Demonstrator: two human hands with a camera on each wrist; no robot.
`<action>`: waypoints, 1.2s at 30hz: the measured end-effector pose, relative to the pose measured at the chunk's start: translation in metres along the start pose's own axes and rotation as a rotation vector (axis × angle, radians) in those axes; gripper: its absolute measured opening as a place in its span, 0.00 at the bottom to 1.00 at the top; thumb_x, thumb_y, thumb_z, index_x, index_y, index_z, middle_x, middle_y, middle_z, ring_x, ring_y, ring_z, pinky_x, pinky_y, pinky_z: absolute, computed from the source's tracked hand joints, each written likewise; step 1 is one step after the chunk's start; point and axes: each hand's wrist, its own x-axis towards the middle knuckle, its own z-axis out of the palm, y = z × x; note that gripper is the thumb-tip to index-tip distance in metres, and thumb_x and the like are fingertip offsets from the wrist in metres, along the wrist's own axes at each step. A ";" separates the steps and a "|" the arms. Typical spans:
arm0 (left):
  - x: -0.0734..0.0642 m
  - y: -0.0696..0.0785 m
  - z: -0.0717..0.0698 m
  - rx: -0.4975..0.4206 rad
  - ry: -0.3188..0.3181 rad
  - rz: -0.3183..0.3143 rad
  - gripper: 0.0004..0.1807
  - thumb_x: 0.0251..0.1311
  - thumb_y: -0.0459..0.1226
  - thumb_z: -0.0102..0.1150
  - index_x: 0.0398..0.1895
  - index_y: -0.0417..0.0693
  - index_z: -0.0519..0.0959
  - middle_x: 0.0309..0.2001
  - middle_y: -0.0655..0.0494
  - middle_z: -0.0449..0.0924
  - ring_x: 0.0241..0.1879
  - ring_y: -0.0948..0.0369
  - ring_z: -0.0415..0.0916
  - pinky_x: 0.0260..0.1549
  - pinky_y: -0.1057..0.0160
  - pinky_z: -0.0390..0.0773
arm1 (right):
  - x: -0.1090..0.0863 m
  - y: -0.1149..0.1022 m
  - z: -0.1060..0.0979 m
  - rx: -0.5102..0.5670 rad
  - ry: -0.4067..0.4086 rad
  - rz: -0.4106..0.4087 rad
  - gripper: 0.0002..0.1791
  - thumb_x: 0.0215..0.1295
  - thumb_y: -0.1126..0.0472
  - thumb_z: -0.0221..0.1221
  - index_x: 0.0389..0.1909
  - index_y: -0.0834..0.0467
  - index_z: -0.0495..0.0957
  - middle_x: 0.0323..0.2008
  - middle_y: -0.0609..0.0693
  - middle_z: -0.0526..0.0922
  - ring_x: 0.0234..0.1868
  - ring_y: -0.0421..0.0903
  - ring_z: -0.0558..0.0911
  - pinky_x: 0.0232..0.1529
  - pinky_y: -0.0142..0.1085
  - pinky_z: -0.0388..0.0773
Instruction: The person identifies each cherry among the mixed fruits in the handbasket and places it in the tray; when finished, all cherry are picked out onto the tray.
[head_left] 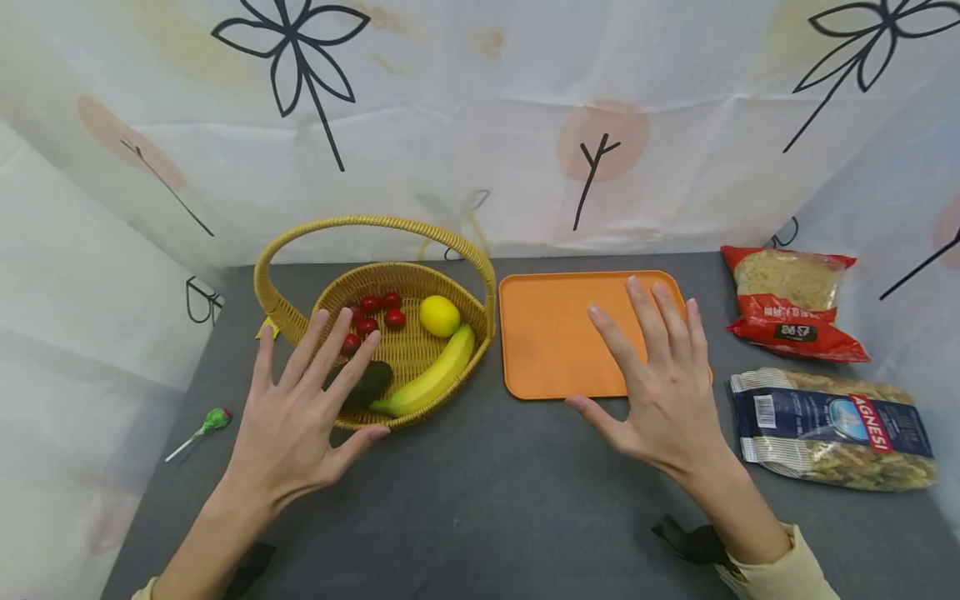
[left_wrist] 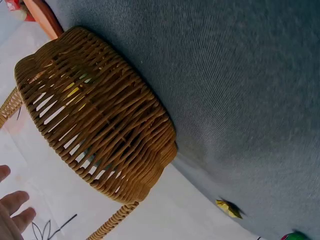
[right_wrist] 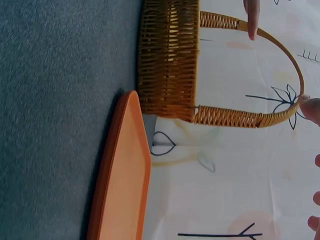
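Observation:
My left hand, fingers spread and holding nothing, hovers over the near left side of a wicker basket. In the basket lie a banana, a lemon, several small red fruits and a dark green fruit, partly hidden by the hand. My right hand, also spread and holding nothing, is over the near right part of an orange tray. The left wrist view shows the basket's woven side; the right wrist view shows the tray's edge beside it.
A green-topped lollipop lies at the left, with a small yellow item near the basket. On the right are a red noodle bag and a pasta bag. Patterned cloth hangs behind the grey table.

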 end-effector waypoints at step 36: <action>-0.033 -0.019 0.015 -0.625 -0.259 -0.808 0.38 0.72 0.48 0.71 0.73 0.36 0.67 0.71 0.34 0.62 0.62 0.43 0.72 0.50 0.52 0.89 | 0.127 -0.093 0.102 1.084 -0.635 0.141 0.15 0.78 0.58 0.65 0.60 0.57 0.83 0.57 0.51 0.88 0.56 0.46 0.86 0.61 0.42 0.84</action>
